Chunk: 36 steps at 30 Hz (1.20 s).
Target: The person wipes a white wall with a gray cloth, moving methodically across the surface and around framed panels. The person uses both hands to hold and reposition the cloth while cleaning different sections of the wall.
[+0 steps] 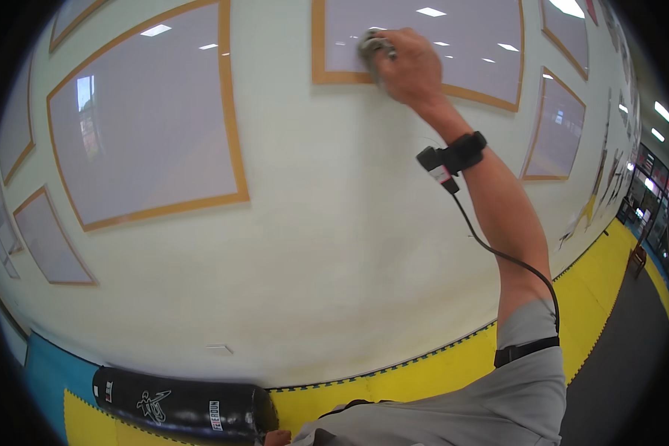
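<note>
My right hand [415, 64] is raised to the wall and grips a crumpled grey cloth [372, 53]. The cloth lies against the lower left part of a framed glossy panel [479, 50] with a tan border, near its bottom edge. A black strap with a small cabled device [451, 161] sits on my right wrist. Only a small part of my left hand [277, 437] shows at the bottom edge, low beside a black punching bag [184, 404]; its fingers are mostly cut off from view.
Several more tan-bordered panels [150, 122] hang on the white wall [306, 234], reflecting lights and a window. The punching bag lies on yellow and blue foam mats [440, 362] along the wall's foot. Far right stand a chair [639, 256] and glass doors [649, 195].
</note>
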Motion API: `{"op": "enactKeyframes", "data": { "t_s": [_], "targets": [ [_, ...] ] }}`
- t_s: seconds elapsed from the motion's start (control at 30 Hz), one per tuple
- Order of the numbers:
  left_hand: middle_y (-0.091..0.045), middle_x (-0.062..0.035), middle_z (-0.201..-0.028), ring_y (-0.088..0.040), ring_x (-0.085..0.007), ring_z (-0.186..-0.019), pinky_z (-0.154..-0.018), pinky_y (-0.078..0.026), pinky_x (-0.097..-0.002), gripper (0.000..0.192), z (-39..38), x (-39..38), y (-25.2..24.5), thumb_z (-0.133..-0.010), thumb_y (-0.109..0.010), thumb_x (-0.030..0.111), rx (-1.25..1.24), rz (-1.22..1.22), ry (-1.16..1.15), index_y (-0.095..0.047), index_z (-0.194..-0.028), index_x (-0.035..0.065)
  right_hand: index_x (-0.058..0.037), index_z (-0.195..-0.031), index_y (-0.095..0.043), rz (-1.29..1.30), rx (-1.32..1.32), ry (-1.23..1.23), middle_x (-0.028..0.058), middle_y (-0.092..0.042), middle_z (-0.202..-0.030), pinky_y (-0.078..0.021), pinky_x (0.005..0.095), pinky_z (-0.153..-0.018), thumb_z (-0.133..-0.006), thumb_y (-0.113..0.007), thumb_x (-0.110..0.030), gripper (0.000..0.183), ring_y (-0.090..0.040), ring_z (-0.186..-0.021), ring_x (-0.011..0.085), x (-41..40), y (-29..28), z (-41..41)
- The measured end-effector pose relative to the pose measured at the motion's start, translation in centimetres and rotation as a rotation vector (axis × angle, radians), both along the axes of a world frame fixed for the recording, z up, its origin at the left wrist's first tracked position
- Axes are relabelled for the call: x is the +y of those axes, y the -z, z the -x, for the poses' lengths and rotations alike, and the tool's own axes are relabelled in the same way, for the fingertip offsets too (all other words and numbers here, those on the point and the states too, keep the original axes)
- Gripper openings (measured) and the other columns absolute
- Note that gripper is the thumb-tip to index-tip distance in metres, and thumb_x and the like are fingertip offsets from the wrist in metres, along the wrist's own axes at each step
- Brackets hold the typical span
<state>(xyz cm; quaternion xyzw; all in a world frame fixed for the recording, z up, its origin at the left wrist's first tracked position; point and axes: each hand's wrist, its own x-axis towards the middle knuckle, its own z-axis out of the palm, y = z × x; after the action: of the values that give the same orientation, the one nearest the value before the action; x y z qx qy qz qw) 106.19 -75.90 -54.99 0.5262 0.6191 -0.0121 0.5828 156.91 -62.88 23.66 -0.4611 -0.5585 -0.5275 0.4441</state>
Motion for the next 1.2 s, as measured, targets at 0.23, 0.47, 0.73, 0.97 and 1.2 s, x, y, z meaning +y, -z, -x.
{"op": "enactKeyframes", "data": {
  "t_s": [0.23, 0.47, 0.73, 0.97, 1.2],
  "targets": [
    [-0.080, -0.0067, -0.099, -0.074, -0.0170, -0.094, -0.088, -0.057, -0.0323, 0.044, -4.1, 0.7, -0.3, -0.087, -0.079, 0.049, 0.017, 0.002, 0.039, -0.083, -0.108, 0.0109, -0.0126, -0.111, -0.077, 0.049, -0.014, -0.056, 0.0121, -0.073, -0.104, -0.0549, 0.0431, -0.086, -0.090, -0.067, -0.020, 0.024, -0.069, -0.097, 0.0348, -0.1, -0.9, 0.0],
    [-0.080, -0.0068, -0.098, -0.074, -0.0168, -0.093, -0.088, -0.057, -0.0324, 0.044, -9.2, 1.4, -0.7, -0.087, -0.079, 0.049, 0.008, -0.006, 0.078, -0.083, -0.108, 0.0109, -0.0125, -0.114, -0.077, -0.070, 0.164, 0.019, 0.0154, -0.076, -0.110, -0.0557, 0.0449, -0.090, -0.088, -0.063, -0.028, 0.033, -0.071, -0.101, 0.0371, -3.7, -3.8, -12.5],
    [-0.080, -0.0070, -0.097, -0.074, -0.0166, -0.093, -0.088, -0.057, -0.0325, 0.044, -12.9, 0.2, 0.4, -0.087, -0.079, 0.050, 0.002, -0.001, 0.065, -0.083, -0.108, 0.0108, -0.0103, -0.115, -0.078, -0.088, 0.400, 0.055, 0.0162, -0.077, -0.101, -0.0555, 0.0438, -0.087, -0.086, -0.065, -0.032, 0.039, -0.073, -0.095, 0.0338, -9.0, -3.5, -26.4],
    [-0.081, -0.0071, -0.097, -0.074, -0.0165, -0.093, -0.088, -0.057, -0.0326, 0.044, -12.5, -1.7, 1.3, -0.087, -0.079, 0.050, -0.046, -0.013, 0.029, -0.083, -0.108, 0.0108, 0.0016, -0.118, -0.074, -0.085, 0.628, -0.249, 0.0120, -0.074, -0.090, -0.0533, 0.0339, -0.081, -0.090, -0.070, -0.020, 0.035, -0.066, -0.083, 0.0169, -11.3, 0.0, -27.5],
    [-0.081, -0.0072, -0.096, -0.074, -0.0163, -0.092, -0.088, -0.057, -0.0327, 0.045, -9.9, -2.5, 1.6, -0.087, -0.079, 0.050, -0.044, -0.007, -0.039, -0.083, -0.108, 0.0108, -0.0020, -0.118, -0.072, -0.034, 0.305, -0.198, 0.0150, -0.071, -0.111, -0.0532, 0.0368, -0.090, -0.093, -0.070, -0.014, 0.028, -0.069, -0.101, 0.0267, -6.5, 7.4, -18.3]
  ]
}}
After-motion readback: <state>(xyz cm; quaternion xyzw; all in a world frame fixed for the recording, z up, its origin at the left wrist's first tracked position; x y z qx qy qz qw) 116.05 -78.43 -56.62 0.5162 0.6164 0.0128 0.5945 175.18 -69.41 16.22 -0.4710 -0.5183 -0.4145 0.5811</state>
